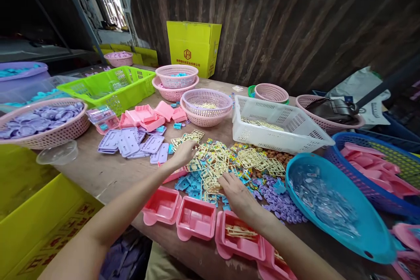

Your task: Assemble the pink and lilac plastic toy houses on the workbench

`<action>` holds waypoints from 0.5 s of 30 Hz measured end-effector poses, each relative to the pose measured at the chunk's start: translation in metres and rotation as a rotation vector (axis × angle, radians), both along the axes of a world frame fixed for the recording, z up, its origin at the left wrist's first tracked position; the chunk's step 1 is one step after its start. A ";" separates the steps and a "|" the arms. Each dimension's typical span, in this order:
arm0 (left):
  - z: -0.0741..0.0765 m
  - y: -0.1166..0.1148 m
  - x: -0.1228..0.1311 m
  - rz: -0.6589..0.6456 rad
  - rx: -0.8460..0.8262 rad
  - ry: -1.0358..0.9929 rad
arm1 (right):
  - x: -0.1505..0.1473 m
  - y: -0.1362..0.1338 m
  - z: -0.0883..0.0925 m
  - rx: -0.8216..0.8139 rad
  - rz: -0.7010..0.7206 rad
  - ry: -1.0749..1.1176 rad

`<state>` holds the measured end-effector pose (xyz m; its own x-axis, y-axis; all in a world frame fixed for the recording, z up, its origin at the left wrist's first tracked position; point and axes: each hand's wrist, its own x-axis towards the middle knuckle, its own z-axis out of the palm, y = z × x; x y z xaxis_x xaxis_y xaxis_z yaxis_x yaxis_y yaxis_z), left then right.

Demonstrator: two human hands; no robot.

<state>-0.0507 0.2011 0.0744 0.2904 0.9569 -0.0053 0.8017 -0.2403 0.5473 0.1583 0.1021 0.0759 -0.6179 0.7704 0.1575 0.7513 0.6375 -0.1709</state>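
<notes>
My left hand (184, 154) is closed at the left side of a pile of cream plastic lattice frames (216, 162); whatever its fingers pinch is too small to make out. My right hand (238, 190) has its fingers bent over the front of the same pile, gripping at the cream frames. Under and around them lie small blue plastic parts (192, 185) and purple oval pieces (282, 201). Nearer the table edge stand pink plastic boxes in a row: one pink box (197, 217) holds nothing, while another pink box (241, 236) contains cream sticks.
Purple flat panels (127, 142) and pink trays (146, 115) lie left of the pile. A white basket (278, 135) stands behind it, a green basket (138, 85) back left. A turquoise tub (370, 245) of clear parts sits right. A yellow carton (42, 214) is front left.
</notes>
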 end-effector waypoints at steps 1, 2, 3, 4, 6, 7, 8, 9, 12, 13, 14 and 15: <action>-0.004 0.012 0.001 0.010 0.027 0.020 | -0.001 0.000 0.000 0.011 0.000 0.001; -0.007 0.022 0.003 0.007 0.046 0.041 | -0.002 0.000 0.000 0.022 0.002 0.009; -0.010 0.031 0.008 -0.005 0.056 0.060 | -0.002 0.001 0.000 0.032 0.002 0.022; -0.013 0.040 0.014 -0.023 0.059 0.075 | -0.001 0.001 0.000 0.035 0.000 0.039; -0.016 0.055 0.030 -0.059 0.052 0.096 | 0.003 0.002 -0.002 0.016 -0.013 0.075; -0.017 0.061 0.039 -0.076 0.044 0.102 | 0.006 0.002 -0.003 0.001 -0.021 0.090; -0.016 0.068 0.049 -0.091 0.032 0.105 | 0.010 0.002 -0.004 -0.013 -0.030 0.102; -0.015 0.075 0.058 -0.104 0.017 0.104 | 0.014 0.002 -0.005 -0.029 -0.041 0.111; -0.008 0.086 0.077 -0.124 -0.035 0.068 | 0.029 0.000 -0.008 -0.054 -0.113 0.136; -0.006 0.085 0.079 -0.129 -0.047 0.041 | 0.035 0.000 -0.009 -0.056 -0.143 0.147; -0.004 0.080 0.076 -0.135 -0.055 0.010 | 0.040 -0.001 -0.009 -0.059 -0.170 0.157; -0.003 0.071 0.070 -0.141 -0.064 -0.028 | 0.045 -0.002 -0.010 -0.065 -0.188 0.167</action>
